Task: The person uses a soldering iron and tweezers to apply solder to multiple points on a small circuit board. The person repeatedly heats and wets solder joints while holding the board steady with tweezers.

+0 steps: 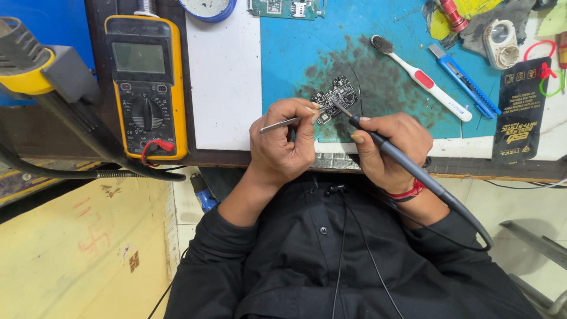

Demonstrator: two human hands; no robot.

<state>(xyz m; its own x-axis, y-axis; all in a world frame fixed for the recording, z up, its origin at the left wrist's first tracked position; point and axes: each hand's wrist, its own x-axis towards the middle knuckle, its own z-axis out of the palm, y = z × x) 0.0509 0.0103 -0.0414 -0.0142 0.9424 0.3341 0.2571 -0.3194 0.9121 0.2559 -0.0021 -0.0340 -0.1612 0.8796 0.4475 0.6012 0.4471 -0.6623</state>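
Left hand (282, 142) is pinching metal tweezers (280, 124), their tips meeting the edge of a small black circuit board (335, 97). The board is lying on a stained blue mat (295, 53) near the table (221, 82) front edge. Right hand (388, 147) is clenching a dark soldering iron (378, 140) pen-fashion, tip resting on the board, though actual contact is hard to confirm. A yellow multimeter (146, 85) is sitting to the left; a white toothbrush (420, 77) and blue utility knife (463, 80) are lying to the right.
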